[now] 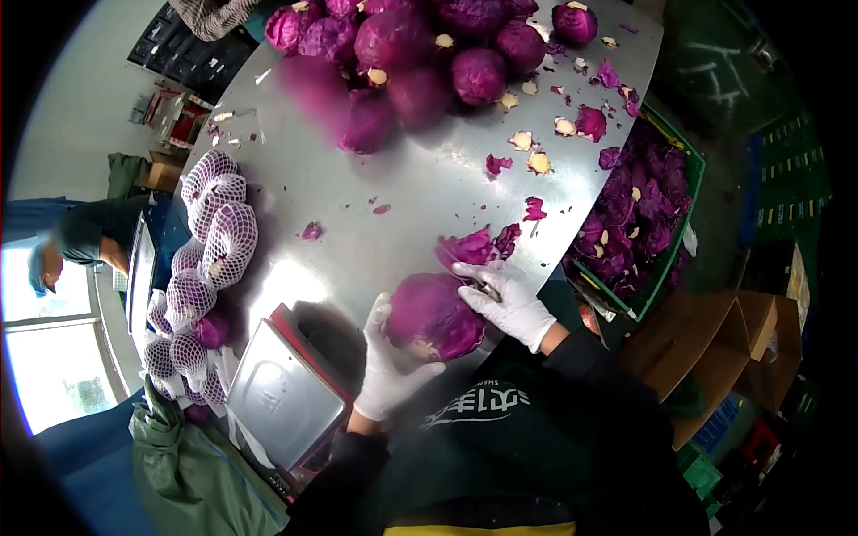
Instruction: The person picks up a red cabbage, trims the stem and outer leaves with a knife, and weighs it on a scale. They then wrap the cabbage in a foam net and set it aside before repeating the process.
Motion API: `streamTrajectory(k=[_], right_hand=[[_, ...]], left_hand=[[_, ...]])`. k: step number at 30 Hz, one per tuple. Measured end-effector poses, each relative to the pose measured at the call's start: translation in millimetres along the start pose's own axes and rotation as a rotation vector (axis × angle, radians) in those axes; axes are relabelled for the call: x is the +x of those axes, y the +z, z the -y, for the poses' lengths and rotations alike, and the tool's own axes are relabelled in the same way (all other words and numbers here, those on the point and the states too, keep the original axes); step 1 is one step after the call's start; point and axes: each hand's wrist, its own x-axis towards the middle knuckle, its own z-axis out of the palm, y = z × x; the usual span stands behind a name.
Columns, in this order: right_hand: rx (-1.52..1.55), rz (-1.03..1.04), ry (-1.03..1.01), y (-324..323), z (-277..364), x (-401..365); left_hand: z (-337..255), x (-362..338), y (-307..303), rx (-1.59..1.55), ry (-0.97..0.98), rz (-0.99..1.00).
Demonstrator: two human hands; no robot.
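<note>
A large red cabbage is held close to my body at the near edge of the metal table. My left hand, in a white glove, cups it from the left and below, fingers curved round its side. My right hand, also gloved, is closed at the cabbage's upper right side. A short dark metal piece, apparently a small knife, shows between its fingers; most of it is hidden. Loose purple leaves lie just beyond the right hand's fingertips.
Several red cabbages are heaped at the table's far side, among cut stem pieces. Netted cabbages line the left edge, beside a scale. A green crate of leaves and a cardboard box stand right. Another person works at left.
</note>
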Motion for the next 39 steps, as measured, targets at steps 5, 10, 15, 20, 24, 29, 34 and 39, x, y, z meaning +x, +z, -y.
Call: streamTrajectory(k=[5, 10, 15, 20, 24, 29, 34, 39], right_hand=[[-0.155, 0.159, 0.003, 14.3, 27.0, -4.0], [-0.573, -0.076, -0.243, 28.4, 22.9, -8.1], [-0.802, -0.045, -0.124, 2.9, 10.4, 16.2], [-0.679, -0.382, -0.04, -63.6, 12.2, 61.4], [-0.926, -0.578, -0.393, -74.8, 41.5, 58.1], [-0.386, 0.165, -0.005, 17.2, 53.4, -7.1], [-0.13, 0.012, -0.003, 23.4, 31.7, -20.3], [-0.246, -0.153, 0.192, -13.9, -8.0, -2.8]], left_hand=[[-33.2, 21.2, 3.1, 0.572, 0.01, -0.133], [-32.2, 4.8, 3.3, 0.521, -0.033, -0.216], [-35.7, -3.6, -4.8, 0.488, -0.069, -0.21], [-17.0, -17.2, -28.0, 0.059, -0.316, -0.263], [-30.3, -3.2, -9.2, -0.334, -0.393, -0.362], [-29.3, 13.2, 8.1, -0.454, -0.423, -0.459], [-25.1, 12.7, 17.3, -0.525, -0.399, -0.487], [-22.0, 9.6, 14.1, -0.601, -0.426, -0.541]])
